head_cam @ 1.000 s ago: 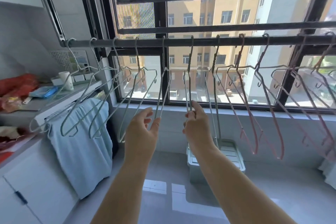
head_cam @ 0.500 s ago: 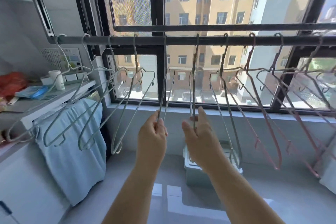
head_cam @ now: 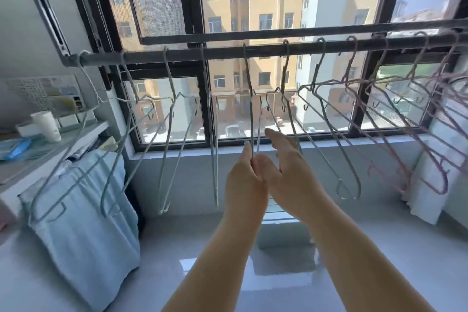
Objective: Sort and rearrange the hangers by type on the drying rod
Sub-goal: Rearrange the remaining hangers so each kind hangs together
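A dark drying rod (head_cam: 228, 54) runs across the window. Several grey-green wire hangers hang along its left and middle, and several pink hangers (head_cam: 395, 149) hang at its right. My left hand (head_cam: 244, 182) pinches the lower wire of a grey-green hanger (head_cam: 250, 119) that hangs edge-on at mid-rod. Touching it on the right, my right hand (head_cam: 288, 170) has its fingers spread and pointing up. The neighbouring grey-green hanger (head_cam: 316, 149) slants down behind those fingers, and nothing is gripped in them.
A light blue towel (head_cam: 83, 210) drapes over a white counter edge at the left. A white cup (head_cam: 46, 125) stands on the shelf (head_cam: 76, 139) above it. A pale storage box (head_cam: 283, 238) sits on the glossy floor below my arms. The window sill (head_cam: 354, 145) runs behind the hangers.
My hands have drawn together until they touch. The right hand's fingers have opened off the hanger it pinched. The left hand keeps its hanger. The view has shifted left.
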Available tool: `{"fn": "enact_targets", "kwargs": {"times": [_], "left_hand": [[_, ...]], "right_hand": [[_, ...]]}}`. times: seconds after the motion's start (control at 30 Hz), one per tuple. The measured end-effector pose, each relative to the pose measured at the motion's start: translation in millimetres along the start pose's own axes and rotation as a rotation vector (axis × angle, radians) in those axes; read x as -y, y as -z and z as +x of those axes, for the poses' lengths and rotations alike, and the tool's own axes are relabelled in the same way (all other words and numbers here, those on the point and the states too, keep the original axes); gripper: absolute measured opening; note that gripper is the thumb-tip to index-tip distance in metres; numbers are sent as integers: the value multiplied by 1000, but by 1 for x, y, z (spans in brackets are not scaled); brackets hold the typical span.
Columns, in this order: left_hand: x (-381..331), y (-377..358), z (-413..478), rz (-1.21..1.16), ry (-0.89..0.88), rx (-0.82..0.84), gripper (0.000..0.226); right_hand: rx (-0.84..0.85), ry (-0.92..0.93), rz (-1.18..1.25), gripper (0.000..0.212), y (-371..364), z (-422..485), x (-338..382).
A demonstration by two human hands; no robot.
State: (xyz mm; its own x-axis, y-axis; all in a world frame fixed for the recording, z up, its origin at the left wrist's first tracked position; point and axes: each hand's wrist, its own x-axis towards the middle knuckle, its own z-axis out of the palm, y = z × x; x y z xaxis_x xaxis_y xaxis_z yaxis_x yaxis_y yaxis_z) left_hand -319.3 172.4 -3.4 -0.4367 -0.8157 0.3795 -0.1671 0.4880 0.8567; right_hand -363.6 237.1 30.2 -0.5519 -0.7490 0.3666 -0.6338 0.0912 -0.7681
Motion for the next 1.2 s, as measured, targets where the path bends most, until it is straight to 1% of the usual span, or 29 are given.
{"fn": "enact_targets", "kwargs": {"times": [0.07, 0.1, 0.2, 0.27, 0.3, 0.37, 0.43, 0.5, 0.57, 0.67, 0.8, 0.87, 0.97, 1.03, 1.2], "left_hand": [[-1, 8, -6, 30, -28, 40, 31], [0, 14, -9, 82, -61, 42, 31], [10, 37, -14, 265, -222, 26, 29], [17, 57, -15, 321, -280, -17, 27], [20, 67, -15, 333, -285, -66, 29], [27, 87, -14, 341, -267, -178, 34], [34, 102, -11, 337, -193, -202, 39], [41, 112, -8, 283, -83, -116, 41], [45, 118, -9, 248, -20, -7, 36], [51, 122, -13, 188, -8, 63, 26], [56, 124, -17, 122, -10, 69, 32], [56, 122, -19, 71, -4, 93, 39], [55, 117, -20, 39, -6, 121, 54], [54, 114, -21, 44, -18, 119, 61], [50, 109, -24, 22, -22, 111, 71]], "right_hand": [[-20, 10, 4, 51, -3, -4, 5], [-27, 21, 5, 49, -4, -5, 8], [-19, 53, 41, 44, -11, -1, 20], [27, 48, 71, 42, -20, 5, 31], [58, 36, 82, 42, -25, 8, 36], [135, -13, 84, 41, -38, 17, 46], [214, -84, 53, 37, -54, 26, 53], [257, -140, 32, 35, -67, 33, 57], [274, -167, 66, 35, -78, 35, 56], [292, -225, 247, 34, -89, 34, 51], [212, -296, 643, 48, -96, 33, 48], [166, -324, 815, 50, -97, 33, 48], [138, -353, 920, 46, -97, 31, 49], [124, -366, 963, 47, -96, 31, 49], [59, -393, 1049, 47, -93, 33, 44]]}}
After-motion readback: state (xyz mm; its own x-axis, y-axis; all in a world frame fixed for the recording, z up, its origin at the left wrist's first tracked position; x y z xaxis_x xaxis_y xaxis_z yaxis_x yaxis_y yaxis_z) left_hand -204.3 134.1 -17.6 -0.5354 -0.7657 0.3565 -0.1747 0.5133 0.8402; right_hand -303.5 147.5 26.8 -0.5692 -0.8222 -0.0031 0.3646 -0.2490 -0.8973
